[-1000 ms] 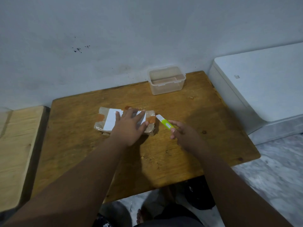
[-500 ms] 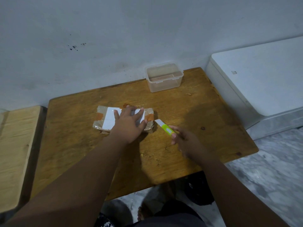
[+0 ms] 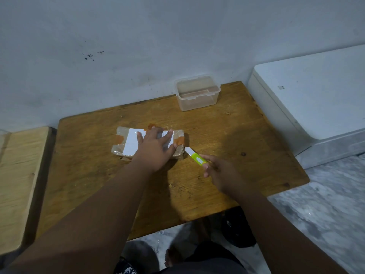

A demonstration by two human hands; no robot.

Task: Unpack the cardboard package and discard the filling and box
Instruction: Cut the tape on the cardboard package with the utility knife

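Nearest the camera, the person's dark-clad lap and a bare foot [image 3: 171,256] show below the near edge of the wooden table [image 3: 227,135], on a pale mottled floor [image 3: 325,204]. Both forearms reach forward over the table top.

The right hand [image 3: 221,173] is closed around a green and white utility knife [image 3: 195,156], fingers wrapped on the green body. The white front end of the knife points up and left and meets the near right corner of the cardboard package [image 3: 147,142]; whether a blade is extended cannot be told.

The left hand [image 3: 156,148] lies flat, palm down and fingers spread, pressing on top of the package without gripping it. The package sits slightly left of the table's centre, lying flat. It is wrapped in clear tape, bears a white label [image 3: 131,143] on top, and carries orange tape patches at the left and right ends. It appears unopened.

Farther back, near the table's far edge toward the right, stands an open clear plastic container [image 3: 197,93], well apart from the package. A lighter wooden surface [image 3: 19,175] adjoins the table on the left, and a white cabinet [image 3: 316,91] stands to the right. A grey-white wall [image 3: 158,46] with small dark specks closes the scene.
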